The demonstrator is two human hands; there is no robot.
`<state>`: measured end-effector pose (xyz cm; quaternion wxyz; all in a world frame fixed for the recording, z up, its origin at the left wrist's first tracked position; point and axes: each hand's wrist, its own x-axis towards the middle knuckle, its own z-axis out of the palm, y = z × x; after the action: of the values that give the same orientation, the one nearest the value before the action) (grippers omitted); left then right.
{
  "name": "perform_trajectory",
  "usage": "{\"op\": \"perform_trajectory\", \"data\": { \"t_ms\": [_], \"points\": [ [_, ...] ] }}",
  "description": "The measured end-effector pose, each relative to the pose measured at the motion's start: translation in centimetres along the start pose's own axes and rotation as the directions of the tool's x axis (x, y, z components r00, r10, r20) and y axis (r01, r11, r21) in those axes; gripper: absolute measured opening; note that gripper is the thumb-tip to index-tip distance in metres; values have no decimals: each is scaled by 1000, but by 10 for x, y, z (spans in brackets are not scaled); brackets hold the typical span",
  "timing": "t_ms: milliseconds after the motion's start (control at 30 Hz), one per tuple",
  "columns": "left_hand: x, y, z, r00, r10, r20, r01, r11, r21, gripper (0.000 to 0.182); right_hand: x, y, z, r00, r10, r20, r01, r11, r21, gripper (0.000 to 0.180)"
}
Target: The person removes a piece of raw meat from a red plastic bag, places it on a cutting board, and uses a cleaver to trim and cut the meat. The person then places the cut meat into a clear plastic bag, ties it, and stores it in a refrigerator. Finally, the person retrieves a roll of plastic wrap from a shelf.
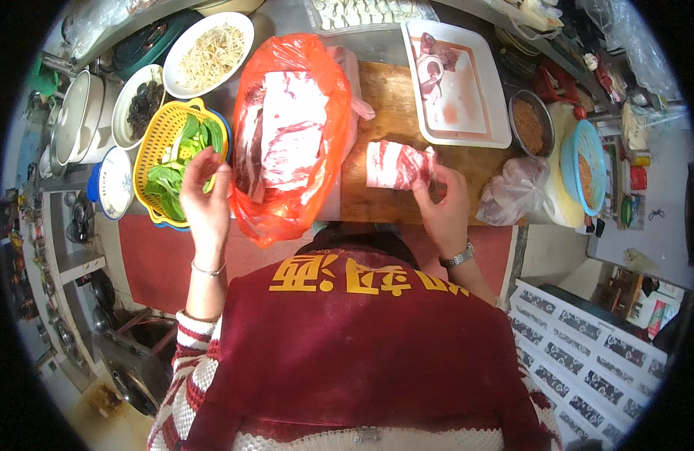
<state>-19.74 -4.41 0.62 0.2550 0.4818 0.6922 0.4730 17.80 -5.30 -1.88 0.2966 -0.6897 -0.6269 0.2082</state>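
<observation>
My right hand [445, 206] pinches the right end of a slab of streaky raw meat [398, 164], which lies on a wooden cutting board [381, 101]. My left hand [206, 194] is raised with nothing in it, its fingers apart, over the right edge of a yellow plastic basket [149, 135] of leafy greens [172, 169]. Between my hands, large pieces of raw meat [293, 132] lie in an open red plastic bag [330, 191]. A white tray [496, 107] with small pieces of raw meat [431, 73] rests at the board's upper right.
Bean sprouts fill a white bowl [172, 70] at the upper left, near a bowl [121, 107] of dark food. On the right are a metal bowl [541, 149] of brown food, a knotted clear bag [513, 189] and a blue basket [570, 169]. A shelf edge crosses the top right.
</observation>
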Motion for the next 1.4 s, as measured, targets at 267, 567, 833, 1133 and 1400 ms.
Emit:
{"op": "perform_trajectory", "data": {
  "t_ms": [267,567,833,1133,1400],
  "points": [
    [-30,63,21,971,10,-237,-47,988,-150,32,37,30,17,870,-310,383,416,879,-232,110],
    [-61,99,58,946,179,-270,-184,983,8,31,48,35,40,804,-544,240,590,780,-208,58],
    [-79,103,51,898,227,-377,-211,974,84,29,45,50,20,677,-732,-70,736,676,40,68],
    [-97,107,35,854,156,-497,-152,987,50,25,188,34,-104,937,-293,189,191,884,426,74],
    [-119,85,24,824,132,-551,-130,991,43,23,281,74,-101,812,-294,504,459,855,-241,73]
  ]
}}
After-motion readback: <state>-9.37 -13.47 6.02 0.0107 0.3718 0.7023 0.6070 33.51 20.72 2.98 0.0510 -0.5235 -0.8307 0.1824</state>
